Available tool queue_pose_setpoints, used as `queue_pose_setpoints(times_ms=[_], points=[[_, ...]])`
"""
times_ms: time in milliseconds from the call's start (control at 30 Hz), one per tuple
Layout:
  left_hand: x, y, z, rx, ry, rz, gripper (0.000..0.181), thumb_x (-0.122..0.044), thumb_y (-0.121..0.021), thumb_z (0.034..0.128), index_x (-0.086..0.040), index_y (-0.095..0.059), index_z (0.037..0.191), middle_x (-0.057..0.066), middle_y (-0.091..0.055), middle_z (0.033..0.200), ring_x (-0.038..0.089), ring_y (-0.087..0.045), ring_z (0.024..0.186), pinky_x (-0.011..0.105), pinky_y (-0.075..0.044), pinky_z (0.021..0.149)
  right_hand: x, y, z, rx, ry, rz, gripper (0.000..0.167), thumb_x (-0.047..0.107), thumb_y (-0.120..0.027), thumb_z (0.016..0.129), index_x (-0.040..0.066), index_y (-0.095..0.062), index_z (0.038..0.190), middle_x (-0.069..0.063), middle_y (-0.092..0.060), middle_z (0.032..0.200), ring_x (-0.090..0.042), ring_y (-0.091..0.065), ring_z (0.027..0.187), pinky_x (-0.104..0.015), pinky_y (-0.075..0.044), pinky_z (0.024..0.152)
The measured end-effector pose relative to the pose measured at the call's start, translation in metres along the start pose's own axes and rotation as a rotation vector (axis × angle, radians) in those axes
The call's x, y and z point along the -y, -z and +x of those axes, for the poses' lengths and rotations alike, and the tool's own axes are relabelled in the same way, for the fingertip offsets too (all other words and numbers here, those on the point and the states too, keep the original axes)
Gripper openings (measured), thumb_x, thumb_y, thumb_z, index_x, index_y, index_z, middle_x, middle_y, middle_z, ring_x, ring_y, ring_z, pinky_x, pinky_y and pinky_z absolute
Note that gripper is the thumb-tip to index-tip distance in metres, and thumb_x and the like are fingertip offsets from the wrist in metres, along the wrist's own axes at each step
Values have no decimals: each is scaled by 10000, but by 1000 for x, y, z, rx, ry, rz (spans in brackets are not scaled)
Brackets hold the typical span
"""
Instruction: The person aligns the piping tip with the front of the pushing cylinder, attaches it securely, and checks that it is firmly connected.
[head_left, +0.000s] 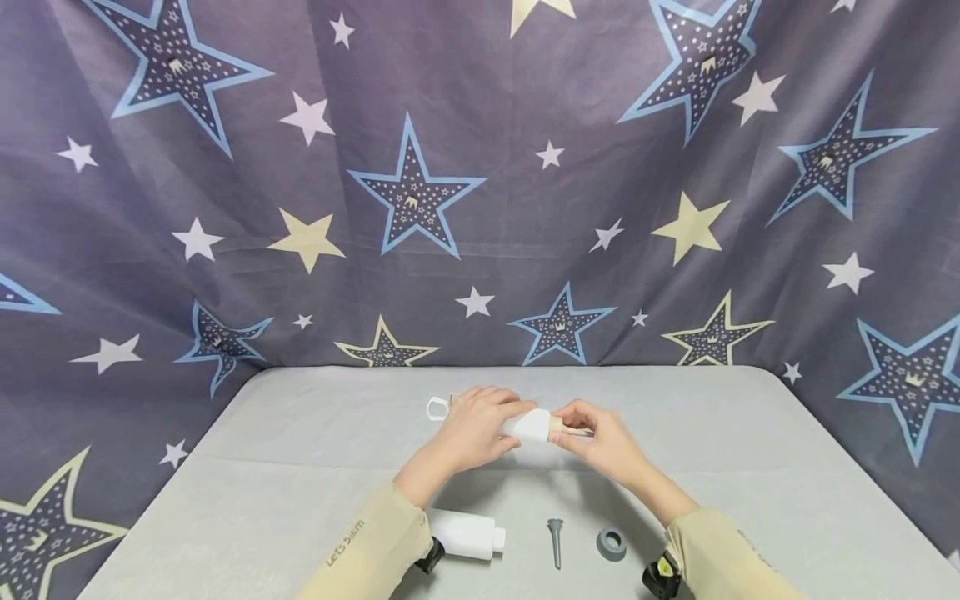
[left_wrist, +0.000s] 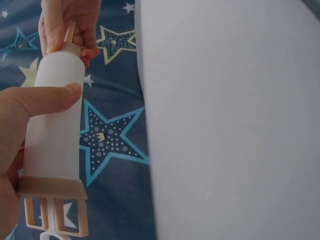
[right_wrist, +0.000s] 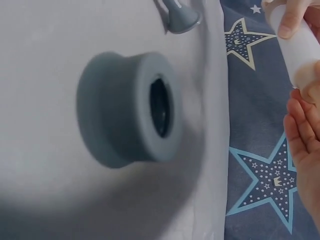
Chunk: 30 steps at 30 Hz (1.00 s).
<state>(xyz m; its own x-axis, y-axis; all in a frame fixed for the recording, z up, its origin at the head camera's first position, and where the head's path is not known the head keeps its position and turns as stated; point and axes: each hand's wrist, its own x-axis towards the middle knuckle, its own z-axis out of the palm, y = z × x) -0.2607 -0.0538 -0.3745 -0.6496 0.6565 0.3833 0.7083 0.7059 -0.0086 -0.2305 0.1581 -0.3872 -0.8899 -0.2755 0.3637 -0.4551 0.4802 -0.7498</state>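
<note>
A white icing syringe (head_left: 531, 426) is held above the table, lying roughly sideways. My left hand (head_left: 474, 427) grips its barrel, with the thumb across the white wall in the left wrist view. At the barrel's other end, my right hand (head_left: 606, 443) pinches the beige collar around a pointed beige nozzle (left_wrist: 70, 35). The rear end has a beige cap (left_wrist: 53, 187) with square finger loops, and a white plunger ring (head_left: 437, 408) shows beyond the left hand. Fingers hide part of the collar, so how firmly it sits on the barrel cannot be seen.
On the grey-covered table (head_left: 300, 500) a white cylinder (head_left: 463, 535) with a narrower neck lies beside the left sleeve. Right of it are a grey pointed nozzle (head_left: 555, 542) and a thick grey ring (right_wrist: 159, 145). A star-patterned cloth (head_left: 480, 250) hangs behind.
</note>
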Motion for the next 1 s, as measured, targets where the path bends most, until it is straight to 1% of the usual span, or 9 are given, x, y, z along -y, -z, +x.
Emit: queue_pose_setpoints(times_ms=[100,200,267,367,533,633,767,900,1000], points=[[2,-1,2,16,-1,1,499,-332,-714,730,-265,-582,1206,-57,-615,1097,147,-548,1038,365,-413,921,-17,-4,4,1,24,-24,235,158,-684,796,68,-622,1004,-53,-678,904,-250,-631,926,-420,-487,853],[5,-4,3,29,6,-18,503,-331,-721,724,-260,-585,1203,-51,-618,1094,151,-555,1025,358,-421,914,-32,-7,8,-1,47,-48,254,213,-687,797,118,-623,1024,0,-675,925,-205,-629,930,-410,-483,860],[8,-6,4,36,18,-38,506,-333,-729,717,-260,-591,1198,-50,-621,1088,153,-563,1012,357,-434,895,-36,-8,11,-3,79,-74,263,246,-690,793,144,-627,1027,33,-669,932,-164,-625,905,-385,-491,841],[13,-10,6,48,36,-53,510,-350,-737,705,-260,-601,1188,-50,-627,1074,152,-575,987,351,-455,856,-38,-8,15,-9,129,-107,278,258,-706,775,153,-635,1022,62,-653,921,-124,-606,855,-354,-503,794],[19,-13,7,73,55,-68,512,-366,-740,692,-249,-612,1173,-44,-634,1056,160,-592,945,348,-475,787,-42,-10,19,-21,196,-195,320,215,-744,728,142,-639,1021,84,-618,904,-105,-580,825,-335,-508,760],[20,-14,8,84,58,-82,513,-360,-743,687,-235,-615,1169,-35,-636,1047,168,-600,921,349,-478,753,-44,-11,22,-24,201,-224,340,199,-758,708,141,-638,1020,84,-614,905,-105,-581,825,-321,-509,762],[21,-16,10,120,77,-112,516,-351,-741,691,-227,-610,1176,-26,-633,1057,175,-602,926,359,-481,739,-46,-12,24,-20,188,-247,329,203,-764,701,149,-643,1002,87,-616,889,-99,-584,817,-295,-507,758],[23,-20,12,155,111,-157,521,-329,-744,699,-206,-600,1184,-14,-625,1120,191,-595,990,382,-483,762,-46,-12,26,-11,177,-263,293,211,-759,707,152,-652,973,82,-624,871,-104,-590,814,-302,-511,755],[24,-24,13,164,147,-180,510,-328,-751,697,-188,-589,1160,-15,-635,1112,185,-599,984,366,-479,760,-47,-12,28,-9,169,-268,276,215,-755,709,150,-658,959,74,-633,863,-109,-591,809,-325,-513,753]])
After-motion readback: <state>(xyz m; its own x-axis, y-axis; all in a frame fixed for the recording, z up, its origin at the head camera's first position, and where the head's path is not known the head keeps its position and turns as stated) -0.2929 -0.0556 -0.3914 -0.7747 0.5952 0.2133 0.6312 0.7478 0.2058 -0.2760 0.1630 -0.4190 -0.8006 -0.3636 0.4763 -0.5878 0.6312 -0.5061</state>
